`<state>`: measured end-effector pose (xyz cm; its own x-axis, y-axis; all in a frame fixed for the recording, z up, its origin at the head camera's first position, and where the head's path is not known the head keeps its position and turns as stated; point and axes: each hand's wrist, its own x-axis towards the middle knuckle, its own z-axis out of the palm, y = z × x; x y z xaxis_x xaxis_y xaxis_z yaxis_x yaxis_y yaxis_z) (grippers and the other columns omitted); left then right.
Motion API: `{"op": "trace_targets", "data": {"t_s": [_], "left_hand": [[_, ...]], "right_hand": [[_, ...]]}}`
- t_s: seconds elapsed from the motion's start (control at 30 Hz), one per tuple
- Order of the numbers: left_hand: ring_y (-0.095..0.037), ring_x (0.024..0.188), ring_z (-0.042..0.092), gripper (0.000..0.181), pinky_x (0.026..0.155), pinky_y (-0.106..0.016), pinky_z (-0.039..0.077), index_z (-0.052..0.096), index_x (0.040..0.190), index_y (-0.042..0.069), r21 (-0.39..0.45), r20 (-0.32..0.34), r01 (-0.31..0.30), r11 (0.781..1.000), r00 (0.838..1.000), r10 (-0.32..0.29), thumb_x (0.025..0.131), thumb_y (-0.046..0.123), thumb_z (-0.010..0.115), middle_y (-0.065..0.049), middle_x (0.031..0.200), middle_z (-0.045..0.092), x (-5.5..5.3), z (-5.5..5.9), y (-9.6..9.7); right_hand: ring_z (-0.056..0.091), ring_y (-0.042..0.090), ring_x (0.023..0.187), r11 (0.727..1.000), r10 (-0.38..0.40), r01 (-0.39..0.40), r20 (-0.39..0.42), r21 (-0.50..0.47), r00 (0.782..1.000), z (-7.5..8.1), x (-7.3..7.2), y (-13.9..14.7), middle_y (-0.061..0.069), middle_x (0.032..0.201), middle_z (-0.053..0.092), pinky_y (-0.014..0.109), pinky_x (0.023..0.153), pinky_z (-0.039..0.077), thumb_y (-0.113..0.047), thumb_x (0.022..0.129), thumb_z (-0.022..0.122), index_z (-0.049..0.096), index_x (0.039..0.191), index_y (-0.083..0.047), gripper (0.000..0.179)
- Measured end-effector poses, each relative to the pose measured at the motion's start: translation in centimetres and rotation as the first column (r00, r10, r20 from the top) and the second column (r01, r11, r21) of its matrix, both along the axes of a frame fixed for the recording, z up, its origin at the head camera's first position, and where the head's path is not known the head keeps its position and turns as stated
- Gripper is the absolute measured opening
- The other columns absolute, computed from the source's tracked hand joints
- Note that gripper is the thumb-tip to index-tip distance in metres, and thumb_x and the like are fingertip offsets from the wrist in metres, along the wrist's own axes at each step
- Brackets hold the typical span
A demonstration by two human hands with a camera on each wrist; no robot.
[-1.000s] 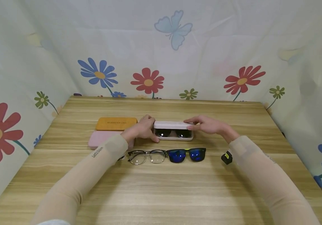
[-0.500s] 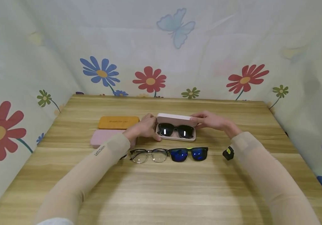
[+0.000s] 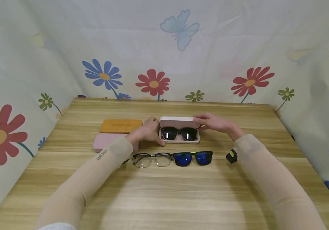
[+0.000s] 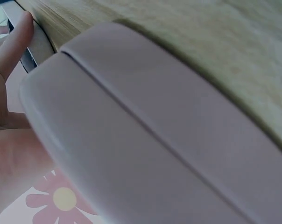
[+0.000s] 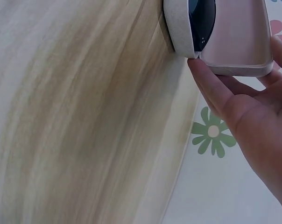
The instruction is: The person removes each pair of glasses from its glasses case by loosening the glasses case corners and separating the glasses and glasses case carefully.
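A pale glasses case point(image 3: 179, 122) with a pink lining stands with its lid raised on the far half of the table. Dark sunglasses point(image 3: 179, 134) lie inside it, lenses facing me. My left hand point(image 3: 152, 131) holds the left end of the case, thumb at the front corner and fingers behind. At the other end my right hand point(image 3: 214, 123) grips the lid's right edge. In the right wrist view, the thumb and fingers of the right hand point(image 5: 257, 109) lie around the lid's corner.
A closed pink case point(image 3: 107, 141) and an orange case point(image 3: 121, 126) lie left, partly behind my left arm. In front are clear-lensed glasses point(image 3: 152, 160) and blue-lensed sunglasses point(image 3: 192, 158). A small black-and-yellow object point(image 3: 232, 156) sits by my right sleeve. A flowered curtain surrounds the table.
The lid was low over the sunglasses a second ago. My right hand has lifted it back and the sunglasses show fully. Over the last half second little has moved.
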<state>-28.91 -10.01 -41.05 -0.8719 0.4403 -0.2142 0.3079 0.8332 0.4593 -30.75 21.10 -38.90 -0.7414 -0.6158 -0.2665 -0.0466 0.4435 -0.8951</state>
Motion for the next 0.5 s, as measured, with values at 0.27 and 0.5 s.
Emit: {"op": "trace_targets", "data": {"t_s": [0.27,0.5], "left_hand": [[-0.037,0.131,0.039,0.086,0.112,-0.045,0.035,0.054,0.132,-0.008,-0.019,0.012,0.009,1.0,1.0,-0.008,0.074,0.04,0.094,-0.026,0.148,0.036,0.04,0.02,0.0],[-0.038,0.137,0.036,0.094,0.115,-0.046,0.032,0.047,0.14,-0.01,-0.037,0.043,0.011,0.999,0.999,-0.01,0.075,0.041,0.093,-0.026,0.153,0.031,0.07,0.19,0.01]], "right_hand": [[0.049,0.04,0.132,0.991,0.034,-0.013,-0.149,0.135,0.988,0.12,0.2,-0.3,0.026,0.145,0.049,0.055,0.106,0.044,-0.034,0.112,0.044,0.043,0.15,0.004,0.054],[0.048,0.038,0.135,0.963,0.065,0.05,-0.406,0.266,0.912,0.67,0.68,-0.87,0.02,0.148,0.051,0.056,0.11,0.038,-0.035,0.111,0.047,0.047,0.151,-0.003,0.051]]}}
